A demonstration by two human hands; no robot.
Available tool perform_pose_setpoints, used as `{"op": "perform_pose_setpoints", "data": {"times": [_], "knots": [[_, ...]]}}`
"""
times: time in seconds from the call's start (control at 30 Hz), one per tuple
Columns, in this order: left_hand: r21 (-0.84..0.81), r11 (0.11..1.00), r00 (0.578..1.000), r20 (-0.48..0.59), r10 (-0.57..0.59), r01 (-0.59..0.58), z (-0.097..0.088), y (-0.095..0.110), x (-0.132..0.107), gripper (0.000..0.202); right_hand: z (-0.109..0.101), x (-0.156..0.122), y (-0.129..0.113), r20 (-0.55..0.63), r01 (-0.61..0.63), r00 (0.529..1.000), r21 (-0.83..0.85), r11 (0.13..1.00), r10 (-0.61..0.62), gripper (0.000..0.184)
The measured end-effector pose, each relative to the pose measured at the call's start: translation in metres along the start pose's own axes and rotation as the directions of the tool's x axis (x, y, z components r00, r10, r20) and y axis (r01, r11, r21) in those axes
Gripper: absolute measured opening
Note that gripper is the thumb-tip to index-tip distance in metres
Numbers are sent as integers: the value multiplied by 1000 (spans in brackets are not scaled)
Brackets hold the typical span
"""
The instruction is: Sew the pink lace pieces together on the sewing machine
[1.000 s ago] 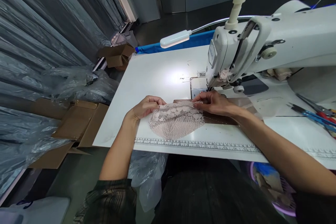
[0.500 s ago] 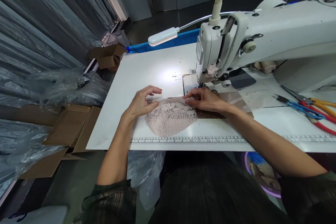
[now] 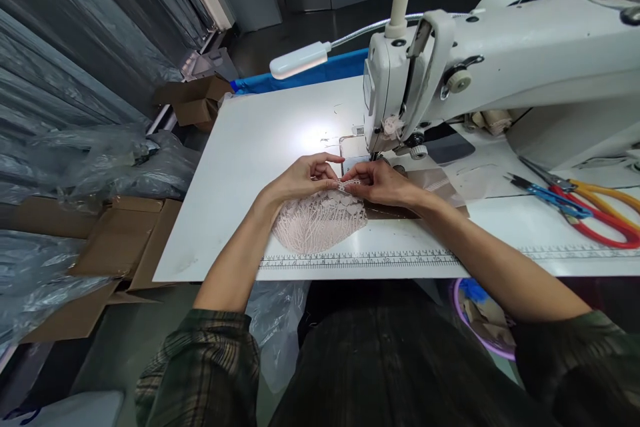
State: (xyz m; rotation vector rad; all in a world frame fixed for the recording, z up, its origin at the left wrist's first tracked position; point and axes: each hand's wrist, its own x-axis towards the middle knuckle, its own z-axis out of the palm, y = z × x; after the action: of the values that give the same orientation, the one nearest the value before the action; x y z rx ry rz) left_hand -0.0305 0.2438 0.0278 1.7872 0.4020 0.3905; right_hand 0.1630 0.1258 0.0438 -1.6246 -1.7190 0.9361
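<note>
A pale pink lace piece (image 3: 315,221) lies on the white sewing table (image 3: 260,147), just in front of the needle plate. My left hand (image 3: 305,178) pinches the lace's far edge with thumb and fingers. My right hand (image 3: 377,183) pinches the same edge right beside it, fingertips almost touching the left ones. Under the right hand lies a brown fabric strip (image 3: 400,212). The white sewing machine (image 3: 450,73) stands directly behind both hands, its head over the plate.
A lamp on a gooseneck (image 3: 299,59) lights the table. Scissors with red, yellow and blue handles (image 3: 580,203) lie at the right. A printed ruler (image 3: 360,259) runs along the front edge. Cardboard boxes (image 3: 135,240) and plastic sheeting are on the floor at the left. A purple basket (image 3: 483,317) sits under the table.
My left hand has moved right from the lace's left end to its far edge and closed on it beside my right hand. The lace has bunched slightly toward the machine.
</note>
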Motion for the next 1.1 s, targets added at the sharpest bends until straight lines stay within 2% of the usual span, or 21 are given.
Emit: {"op": "perform_pose_setpoints", "data": {"times": [0.27, 0.57, 0.83, 1.1], "knots": [[-29, 1000, 999, -46, -9, 8, 2, -2, -3, 52, -5, -9, -7, 113, 34, 993, -84, 996, -24, 45], [-29, 1000, 999, -52, -2, 1, 4, -1, -4, 50, 0, -8, -1, 19, 90, 996, -69, 994, -89, 30], [16, 1000, 999, -39, 18, -17, 3, -2, -6, 45, 4, -6, 0, -39, 62, 997, -88, 994, -66, 26], [88, 993, 996, -48, 78, -74, 2, -3, -8, 56, 4, -5, 1, -55, 69, 996, -102, 992, -75, 20]]}}
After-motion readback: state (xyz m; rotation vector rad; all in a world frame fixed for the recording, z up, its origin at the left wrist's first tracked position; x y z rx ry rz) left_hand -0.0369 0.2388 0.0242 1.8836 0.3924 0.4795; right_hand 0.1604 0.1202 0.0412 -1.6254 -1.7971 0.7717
